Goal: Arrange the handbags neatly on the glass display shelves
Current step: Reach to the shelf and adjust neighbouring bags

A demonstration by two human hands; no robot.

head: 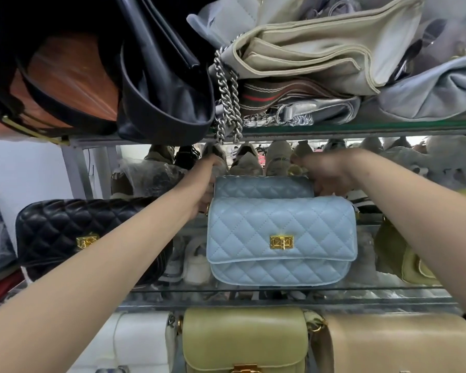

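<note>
A light blue quilted handbag [280, 238] with a gold clasp stands upright on the middle glass shelf [280, 293], facing me. My left hand [202, 184] grips its upper left corner from behind. My right hand [323, 173] holds its top right edge, fingers curled over the back. A black quilted handbag [73, 235] with a gold clasp stands to the left on the same shelf, partly hidden by my left forearm. A yellow-green bag [404, 259] sits at the right, behind my right forearm.
The upper glass shelf [361, 130] carries piled beige, grey and black bags, and a silver chain [228, 103] hangs over its edge just above my hands. Below, an olive-yellow bag [245, 343], a tan bag [398, 345] and a white bag [143, 343] stand in a row.
</note>
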